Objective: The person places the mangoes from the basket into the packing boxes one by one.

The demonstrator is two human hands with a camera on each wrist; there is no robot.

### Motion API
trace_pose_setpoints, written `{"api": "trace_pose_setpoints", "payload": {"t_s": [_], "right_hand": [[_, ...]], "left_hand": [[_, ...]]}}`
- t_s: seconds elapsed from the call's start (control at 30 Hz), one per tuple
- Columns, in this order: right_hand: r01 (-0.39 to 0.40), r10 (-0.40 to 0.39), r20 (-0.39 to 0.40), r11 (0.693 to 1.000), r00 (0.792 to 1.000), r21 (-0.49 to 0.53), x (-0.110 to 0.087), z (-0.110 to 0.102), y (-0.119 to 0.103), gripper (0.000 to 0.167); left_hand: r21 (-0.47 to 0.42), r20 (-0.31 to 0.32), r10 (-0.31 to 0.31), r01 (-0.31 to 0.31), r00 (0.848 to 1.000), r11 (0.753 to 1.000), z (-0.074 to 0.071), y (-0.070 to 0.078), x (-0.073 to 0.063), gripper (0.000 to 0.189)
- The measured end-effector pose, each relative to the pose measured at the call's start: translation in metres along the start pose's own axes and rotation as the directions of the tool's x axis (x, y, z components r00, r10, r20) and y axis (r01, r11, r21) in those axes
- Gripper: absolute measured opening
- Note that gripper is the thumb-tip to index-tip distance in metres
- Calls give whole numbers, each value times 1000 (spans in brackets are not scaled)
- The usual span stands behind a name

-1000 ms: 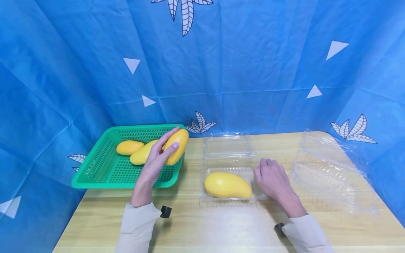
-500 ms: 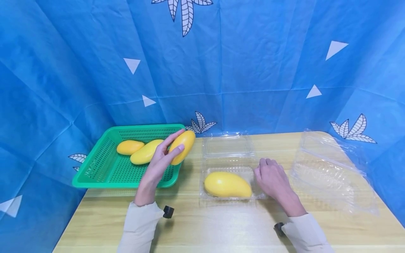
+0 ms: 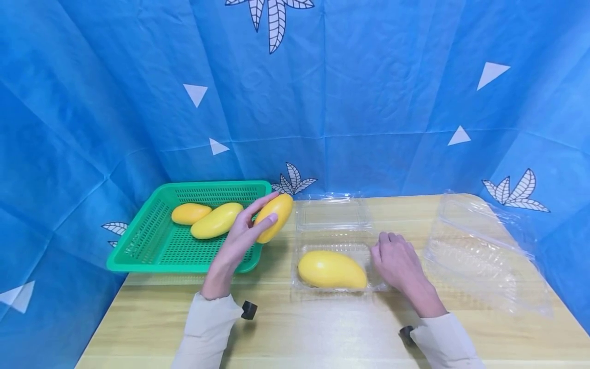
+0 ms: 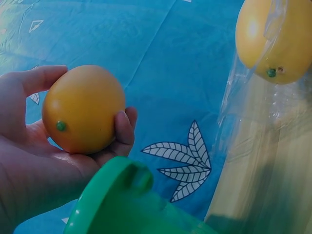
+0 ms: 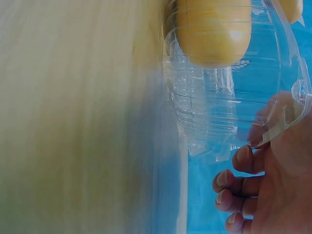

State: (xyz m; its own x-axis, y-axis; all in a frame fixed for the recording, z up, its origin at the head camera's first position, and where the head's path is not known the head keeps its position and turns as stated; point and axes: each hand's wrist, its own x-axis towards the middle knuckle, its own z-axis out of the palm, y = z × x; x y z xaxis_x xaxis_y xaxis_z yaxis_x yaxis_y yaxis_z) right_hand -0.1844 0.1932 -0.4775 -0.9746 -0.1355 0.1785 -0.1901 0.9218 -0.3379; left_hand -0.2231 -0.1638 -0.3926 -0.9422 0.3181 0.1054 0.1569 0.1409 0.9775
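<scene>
My left hand [image 3: 232,243] grips a yellow mango [image 3: 282,211], held up over the right end of the green basket [image 3: 115,264]. In the left wrist view the fingers wrap this mango [image 4: 83,109], its green stem end facing the camera. Another mango [image 3: 331,270] lies in the front part of an open clear plastic clamshell container [image 3: 318,236], whose lid [image 3: 333,212] is folded back behind it. My right hand [image 3: 398,259] pinches the container's right rim; in the right wrist view the thumb shows through the clear wall [image 5: 209,107] and the other fingers are curled below.
Two more mangoes, a small one [image 3: 190,213] and a larger one [image 3: 216,221], lie inside the basket at left. More clear plastic containers [image 3: 479,256] stand at the right of the wooden table [image 3: 332,338]. A blue patterned cloth [image 3: 369,92] hangs behind.
My left hand has carried its mango to the right, from over the basket toward the container. The right hand and the container have stayed in place.
</scene>
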Motion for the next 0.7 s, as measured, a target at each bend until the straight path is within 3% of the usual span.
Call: {"api": "trace_pose_setpoints", "payload": {"t_s": [0.7], "right_hand": [[13, -13, -5, 1000, 1000, -1, 0, 1, 2, 24]], "left_hand": [[10, 50, 38, -38, 998, 999, 18, -1, 2, 51]]}}
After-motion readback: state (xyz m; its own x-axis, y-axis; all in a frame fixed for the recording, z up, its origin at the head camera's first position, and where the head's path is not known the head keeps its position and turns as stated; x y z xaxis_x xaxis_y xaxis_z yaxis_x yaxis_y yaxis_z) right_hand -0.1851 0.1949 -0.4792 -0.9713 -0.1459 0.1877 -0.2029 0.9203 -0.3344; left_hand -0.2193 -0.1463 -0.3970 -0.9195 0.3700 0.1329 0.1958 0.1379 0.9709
